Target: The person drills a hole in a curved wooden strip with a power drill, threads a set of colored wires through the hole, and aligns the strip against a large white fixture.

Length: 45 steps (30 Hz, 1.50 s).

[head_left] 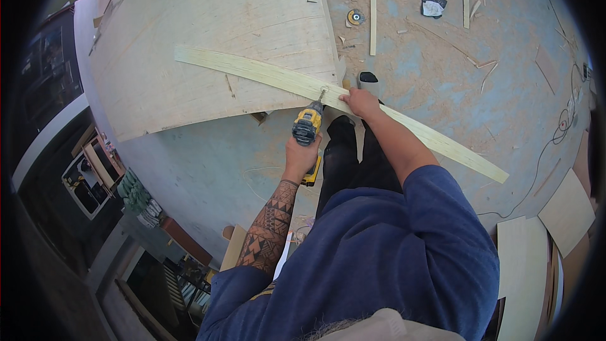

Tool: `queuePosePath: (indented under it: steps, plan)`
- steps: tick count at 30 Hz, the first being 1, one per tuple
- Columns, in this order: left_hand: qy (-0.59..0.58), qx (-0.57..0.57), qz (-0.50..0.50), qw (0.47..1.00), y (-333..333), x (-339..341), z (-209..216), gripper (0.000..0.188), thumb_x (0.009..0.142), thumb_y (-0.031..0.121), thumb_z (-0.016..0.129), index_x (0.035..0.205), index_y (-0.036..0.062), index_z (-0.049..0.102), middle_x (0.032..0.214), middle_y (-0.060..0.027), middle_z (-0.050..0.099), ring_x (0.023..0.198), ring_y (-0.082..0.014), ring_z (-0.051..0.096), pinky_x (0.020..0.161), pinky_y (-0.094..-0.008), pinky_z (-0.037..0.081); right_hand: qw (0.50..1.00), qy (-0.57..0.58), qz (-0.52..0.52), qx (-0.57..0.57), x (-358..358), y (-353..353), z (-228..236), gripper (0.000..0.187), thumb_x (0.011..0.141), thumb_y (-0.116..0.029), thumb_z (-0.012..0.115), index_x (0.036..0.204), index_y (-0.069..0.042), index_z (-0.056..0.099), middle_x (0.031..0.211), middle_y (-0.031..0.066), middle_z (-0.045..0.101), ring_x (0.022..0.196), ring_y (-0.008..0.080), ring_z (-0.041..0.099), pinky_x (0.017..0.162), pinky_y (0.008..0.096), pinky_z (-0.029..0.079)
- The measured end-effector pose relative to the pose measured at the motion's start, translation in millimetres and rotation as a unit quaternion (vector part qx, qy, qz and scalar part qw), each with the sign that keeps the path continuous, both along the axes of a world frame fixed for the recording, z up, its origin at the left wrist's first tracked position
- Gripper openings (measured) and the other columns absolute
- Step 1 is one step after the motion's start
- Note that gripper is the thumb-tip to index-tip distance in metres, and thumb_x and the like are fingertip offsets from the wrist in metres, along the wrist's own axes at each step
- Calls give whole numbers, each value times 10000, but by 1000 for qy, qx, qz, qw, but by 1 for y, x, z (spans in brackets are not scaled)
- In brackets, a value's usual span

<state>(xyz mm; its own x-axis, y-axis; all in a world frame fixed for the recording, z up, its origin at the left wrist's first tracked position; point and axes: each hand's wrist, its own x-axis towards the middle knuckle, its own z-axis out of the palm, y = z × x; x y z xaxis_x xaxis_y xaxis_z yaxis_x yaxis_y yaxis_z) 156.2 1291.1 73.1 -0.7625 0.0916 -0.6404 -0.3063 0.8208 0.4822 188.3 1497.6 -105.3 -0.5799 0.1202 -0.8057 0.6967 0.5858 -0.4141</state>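
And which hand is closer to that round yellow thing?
Right. The right hand, on the wood strip, is below the round yellow thing in the picture; the left hand, holding the drill, is farther down.

A drill [307,125], plywood [214,25] and offcut-littered floor [404,72] show a workshop.

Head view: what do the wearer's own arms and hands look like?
The left hand and right hand show no gloves. The left forearm carries a dense tattoo of geometric shapes and bands; the right forearm shows no markings. Both arms emerge from short, dark blue sleeves.
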Motion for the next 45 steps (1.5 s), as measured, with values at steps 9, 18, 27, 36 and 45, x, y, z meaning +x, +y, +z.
queuePosePath:
  steps: [9,18,27,36,45]
  plan:
    - [-44,-39,-6,998,4,-6,0,374,893,294,832,990,-56,745,842,-213,772,810,-342,794,735,-435,594,1000,-7,-4,-2,-4,1,0,602,1020,-636,586,1200,-83,739,1126,202,774,1073,388,752,909,527,590]
    - [-69,-67,-38,995,20,-17,5,345,898,232,803,1101,-37,732,1018,-254,777,1006,-404,770,862,-446,593,1000,-25,10,4,-6,1,7,575,1022,-622,593,1202,-97,744,1129,186,777,1083,377,751,911,522,587]
    - [-119,-48,-19,992,19,-40,11,322,911,223,779,1102,-31,733,1009,-220,785,976,-347,782,854,-424,592,999,-39,10,-1,-6,2,6,566,1026,-613,594,1247,-106,715,1140,174,776,1109,369,745,920,534,574]
    - [-175,48,65,981,4,-41,-5,126,966,131,699,1052,39,683,702,-14,615,509,-113,573,497,-302,487,998,-59,3,-1,-12,3,12,585,1027,-629,582,1231,-96,711,1163,174,768,1136,375,735,938,540,562]
    - [-275,90,187,939,-3,-57,-1,109,970,107,675,1048,43,633,663,-5,564,481,-116,532,465,-293,480,998,-64,12,-8,-12,4,16,596,1049,-617,549,1266,-79,687,1186,204,753,1148,398,725,960,550,566]
